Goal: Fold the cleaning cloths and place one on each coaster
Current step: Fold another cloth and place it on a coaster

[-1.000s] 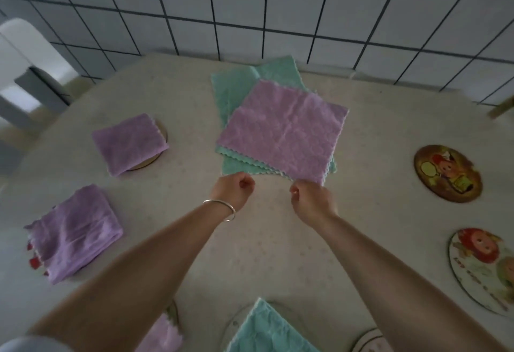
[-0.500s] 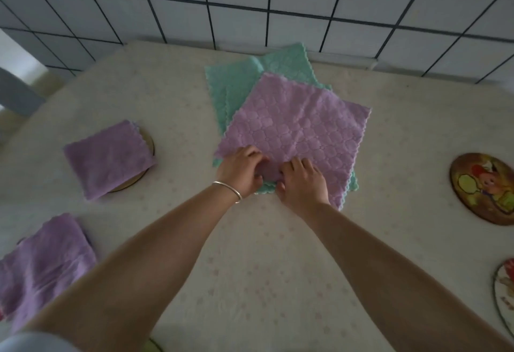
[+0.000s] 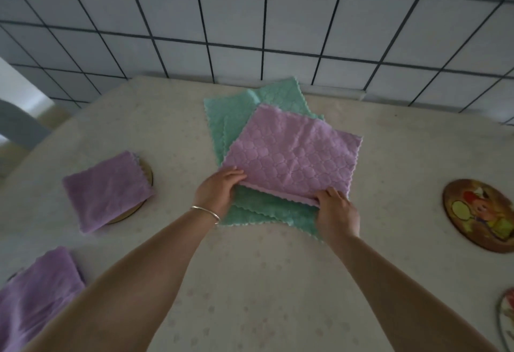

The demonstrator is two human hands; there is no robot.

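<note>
Hands (image 3: 219,189) gripping purple cloth (image 3: 292,157) edge

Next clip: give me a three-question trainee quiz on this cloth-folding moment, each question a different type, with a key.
1. True or false: both hands grip the near edge of the top purple quilted cloth.
2. What lies directly under that cloth: A) green cloths B) a coaster C) bare table?
3. Fill in: the folded purple cloth at left rests on a round ____ coaster.

Key: 1 true, left hand and right hand; 2 A; 3 wooden.
</note>
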